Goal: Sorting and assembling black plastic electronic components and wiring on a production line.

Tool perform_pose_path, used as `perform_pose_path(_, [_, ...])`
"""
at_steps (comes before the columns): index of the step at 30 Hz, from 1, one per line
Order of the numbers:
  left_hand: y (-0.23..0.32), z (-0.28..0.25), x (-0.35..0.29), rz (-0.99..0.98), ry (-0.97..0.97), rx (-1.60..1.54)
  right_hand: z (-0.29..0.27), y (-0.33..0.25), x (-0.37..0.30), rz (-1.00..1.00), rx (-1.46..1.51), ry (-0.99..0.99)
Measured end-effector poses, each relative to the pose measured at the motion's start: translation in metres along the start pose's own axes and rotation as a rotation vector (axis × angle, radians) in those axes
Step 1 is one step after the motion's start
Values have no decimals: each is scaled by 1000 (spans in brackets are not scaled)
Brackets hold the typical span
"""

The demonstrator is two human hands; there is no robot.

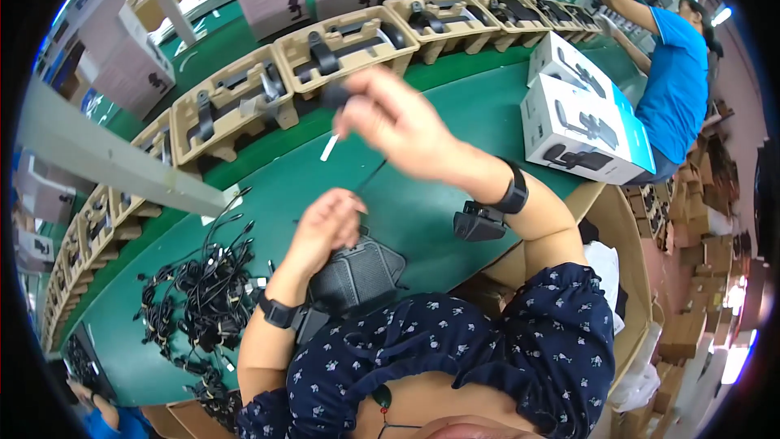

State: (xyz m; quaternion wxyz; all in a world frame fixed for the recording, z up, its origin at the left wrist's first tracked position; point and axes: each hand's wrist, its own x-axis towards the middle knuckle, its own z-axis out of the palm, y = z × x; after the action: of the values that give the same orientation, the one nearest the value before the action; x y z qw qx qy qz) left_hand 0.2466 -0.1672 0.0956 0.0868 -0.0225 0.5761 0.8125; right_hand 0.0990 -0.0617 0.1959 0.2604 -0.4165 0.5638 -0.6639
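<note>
While my right hand (398,130) hangs above the green worktop (483,114), its fingers are drawn in about a small black piece (334,97), with hardly any gap that I can see. The piece sits at my fingertips, toward the far left, just in front of the nearest moulded tan tray (378,63). It is too blurred for me to tell its long axis, or whether it touches the tray wall. The tray lies beyond those fingers, its length running across in front of me and rising a little to the right; my right hand is clearly the nearer one to it.

My left hand (323,228) is lower and closer to my body, fingers curled, beside the dark grey mesh-textured piece (357,272). I cannot tell whether those fingers pinch anything. A thin dark cord (372,175) slants from near my left fingertips up to the right, toward the underside of my right hand; where its ends go is hidden. A white strip (329,148) shows just below my right fingers, and the heap of black cables (211,293) lies to the left of my left hand.
</note>
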Motion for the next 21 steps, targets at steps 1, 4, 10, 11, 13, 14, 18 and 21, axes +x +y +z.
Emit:
perform_pose_path(1, [2, -3, 3, 62, 77, -150, -1, 9, -8, -359, -465, -84])
perform_pose_path(4, [18, 14, 7, 150, 225, -175, 7, 30, -37, -400, -842, -406])
perform_pose_path(10, [25, 10, 16, 344, 314, 142, -67, 3, -9, -200, -1019, -107])
perform_pose_path(11, [22, 4, 17, 310, 355, 176, -100, 3, 2, -305, -1211, 79])
perform_pose_path(13, [10, -12, 5, 250, 472, 254, -153, -14, 34, -136, -1412, 409])
perform_pose_path(14, [3, -15, 3, 255, 463, 252, -190, -19, 47, -176, -1438, 523])
perform_pose_path(18, [-15, -25, -17, 148, 563, 232, -314, -21, 99, -34, -1825, 692])
perform_pose_path(21, [-20, -29, -27, 148, 650, 232, -347, -9, 126, 286, -1976, 516])
